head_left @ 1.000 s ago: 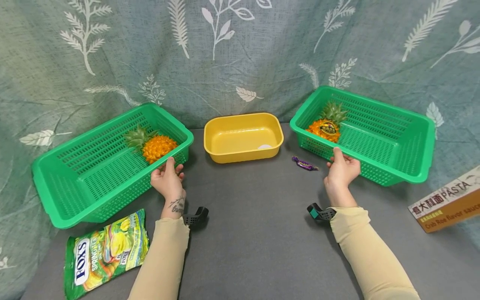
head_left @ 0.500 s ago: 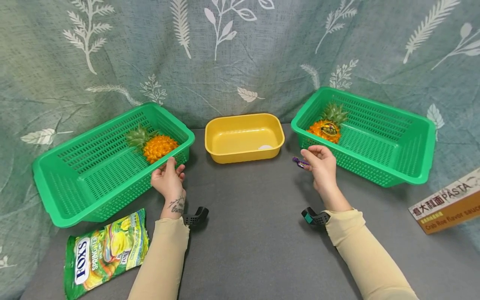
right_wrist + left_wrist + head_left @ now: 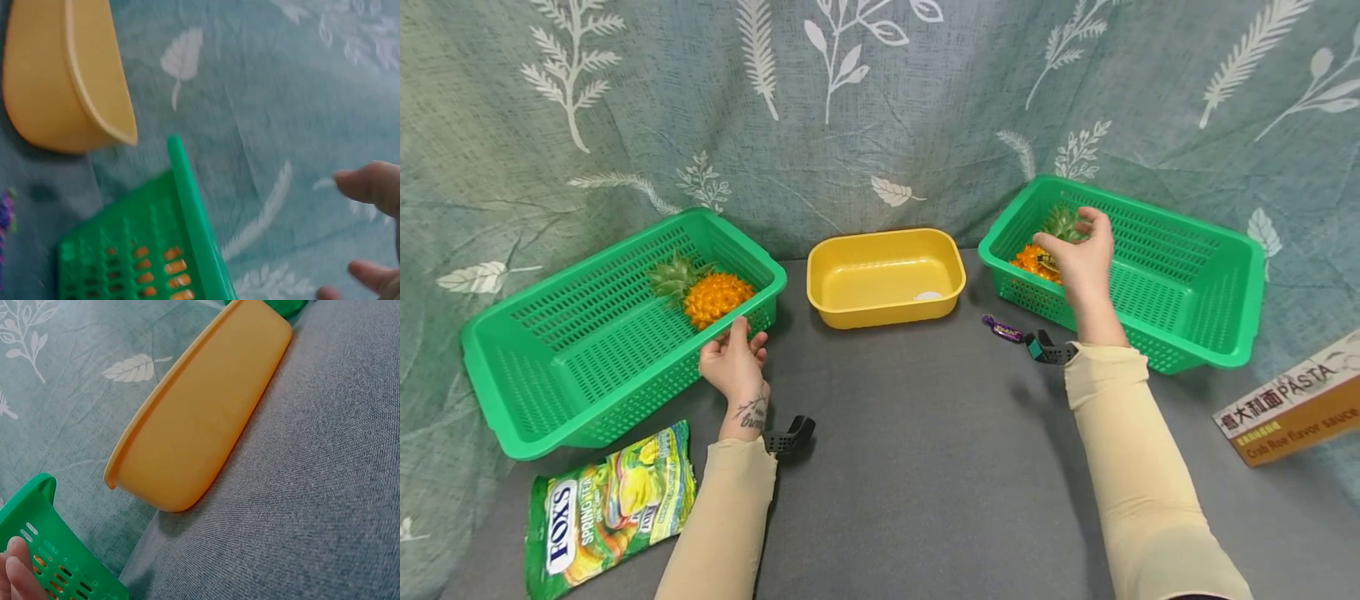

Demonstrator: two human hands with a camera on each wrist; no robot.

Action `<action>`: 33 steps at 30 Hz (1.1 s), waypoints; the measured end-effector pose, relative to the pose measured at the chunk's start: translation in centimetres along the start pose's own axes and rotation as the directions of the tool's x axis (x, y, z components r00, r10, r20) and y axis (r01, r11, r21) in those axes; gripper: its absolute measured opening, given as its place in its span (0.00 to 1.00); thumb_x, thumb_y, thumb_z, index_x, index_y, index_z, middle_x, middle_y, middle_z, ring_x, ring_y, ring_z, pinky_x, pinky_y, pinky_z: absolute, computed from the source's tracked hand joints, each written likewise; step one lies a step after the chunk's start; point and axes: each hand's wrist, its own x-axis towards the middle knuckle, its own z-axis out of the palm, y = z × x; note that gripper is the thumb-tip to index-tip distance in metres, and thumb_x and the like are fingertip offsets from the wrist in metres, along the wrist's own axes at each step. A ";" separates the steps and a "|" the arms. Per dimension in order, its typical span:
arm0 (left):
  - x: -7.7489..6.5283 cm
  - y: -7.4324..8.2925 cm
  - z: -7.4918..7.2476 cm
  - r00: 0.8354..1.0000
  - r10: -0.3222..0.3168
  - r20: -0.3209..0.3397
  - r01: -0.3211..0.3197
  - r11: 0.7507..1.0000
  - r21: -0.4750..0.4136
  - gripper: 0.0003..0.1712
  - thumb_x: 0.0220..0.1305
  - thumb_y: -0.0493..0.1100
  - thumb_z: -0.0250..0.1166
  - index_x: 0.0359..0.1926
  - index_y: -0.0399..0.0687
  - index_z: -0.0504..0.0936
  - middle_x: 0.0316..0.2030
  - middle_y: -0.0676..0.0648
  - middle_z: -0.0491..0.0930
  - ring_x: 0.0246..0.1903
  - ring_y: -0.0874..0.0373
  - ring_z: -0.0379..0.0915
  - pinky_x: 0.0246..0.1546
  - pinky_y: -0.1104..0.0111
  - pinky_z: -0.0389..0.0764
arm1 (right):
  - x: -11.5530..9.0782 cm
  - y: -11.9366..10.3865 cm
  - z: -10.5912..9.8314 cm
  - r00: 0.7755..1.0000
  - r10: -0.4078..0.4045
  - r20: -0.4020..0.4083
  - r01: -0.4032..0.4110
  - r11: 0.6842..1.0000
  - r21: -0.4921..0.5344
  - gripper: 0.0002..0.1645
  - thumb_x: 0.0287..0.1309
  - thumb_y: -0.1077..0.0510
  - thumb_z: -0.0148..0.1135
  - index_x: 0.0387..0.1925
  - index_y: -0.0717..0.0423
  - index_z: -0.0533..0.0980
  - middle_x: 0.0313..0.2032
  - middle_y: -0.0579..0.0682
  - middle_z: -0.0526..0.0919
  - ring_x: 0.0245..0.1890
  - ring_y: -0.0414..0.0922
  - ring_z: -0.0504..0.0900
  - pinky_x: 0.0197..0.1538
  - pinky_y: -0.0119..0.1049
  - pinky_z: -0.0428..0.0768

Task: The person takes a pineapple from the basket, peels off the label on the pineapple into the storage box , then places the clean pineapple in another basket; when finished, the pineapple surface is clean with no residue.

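Observation:
At the left green basket, my left hand holds the near rim, thumb at the edge and fingers bent below it. In the left wrist view, fingertips show against that basket's slotted wall. An orange pineapple with a green crown lies inside near the hand. My right hand is raised over the right green basket, thumb and fingers apart, nothing between them. Partly hidden behind it is a second pineapple with a dark label. The right wrist view shows the spread fingers.
A yellow tub with a small white patch inside stands between the baskets. A purple-wrapped candy lies before the right basket. A green FOX'S candy bag is at lower left, a pasta box at far right. A patterned curtain hangs behind.
My right hand leaves the right basket's near rim, passes left over the purple candy, then rises and moves right above the basket. The left hand stays in place.

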 end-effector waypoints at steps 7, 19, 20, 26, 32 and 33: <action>0.0 0.1 0.0 1.000 0.003 -0.003 -0.003 1.000 -0.005 0.07 0.59 0.39 0.63 0.28 0.43 0.73 0.25 0.43 0.74 0.13 0.64 0.75 0.12 0.75 0.72 | 2.5 0.6 -1.1 0.960 0.239 0.144 -0.210 0.959 -0.191 0.57 0.50 0.55 0.66 0.71 0.52 0.39 0.71 0.59 0.39 0.69 0.56 0.50 0.65 0.51 0.61; 0.0 0.1 -0.1 1.000 0.006 0.007 -0.006 1.000 -0.022 0.08 0.59 0.38 0.63 0.28 0.42 0.72 0.24 0.45 0.74 0.13 0.64 0.76 0.11 0.76 0.71 | 3.9 1.7 -1.9 0.813 0.434 0.388 -0.262 0.868 -0.422 0.69 0.51 0.45 0.65 0.69 0.57 0.23 0.71 0.62 0.29 0.69 0.65 0.45 0.67 0.56 0.53; 0.0 0.0 -0.1 1.000 0.008 0.006 -0.008 1.000 -0.023 0.08 0.59 0.38 0.63 0.28 0.42 0.72 0.24 0.45 0.74 0.13 0.63 0.76 0.11 0.76 0.71 | 4.0 1.6 -1.8 0.805 0.439 0.400 -0.258 0.865 -0.431 0.69 0.51 0.45 0.65 0.68 0.58 0.21 0.71 0.62 0.27 0.69 0.64 0.44 0.67 0.55 0.52; 0.1 -0.1 -0.1 1.000 0.016 0.003 -0.015 1.000 -0.024 0.07 0.59 0.38 0.63 0.28 0.42 0.73 0.23 0.44 0.74 0.13 0.64 0.76 0.12 0.76 0.72 | 4.7 1.4 -1.1 0.756 0.465 0.461 -0.262 0.860 -0.438 0.71 0.55 0.50 0.63 0.61 0.58 0.09 0.67 0.59 0.13 0.71 0.59 0.33 0.69 0.52 0.48; 0.1 -0.1 -0.1 1.000 0.019 0.008 -0.019 1.000 -0.023 0.07 0.59 0.38 0.63 0.28 0.43 0.72 0.22 0.46 0.74 0.13 0.64 0.75 0.12 0.76 0.72 | 5.1 1.3 -0.7 0.742 0.479 0.469 -0.244 0.844 -0.477 0.68 0.58 0.51 0.59 0.61 0.56 0.09 0.66 0.58 0.11 0.70 0.58 0.25 0.70 0.52 0.44; 0.1 -0.1 -0.1 1.000 0.019 0.010 -0.018 1.000 -0.024 0.08 0.59 0.38 0.63 0.28 0.42 0.72 0.22 0.47 0.74 0.13 0.64 0.75 0.12 0.76 0.72 | 5.1 1.3 -0.7 0.743 0.479 0.468 -0.236 0.841 -0.487 0.67 0.59 0.51 0.58 0.61 0.55 0.09 0.66 0.58 0.11 0.69 0.59 0.25 0.70 0.52 0.44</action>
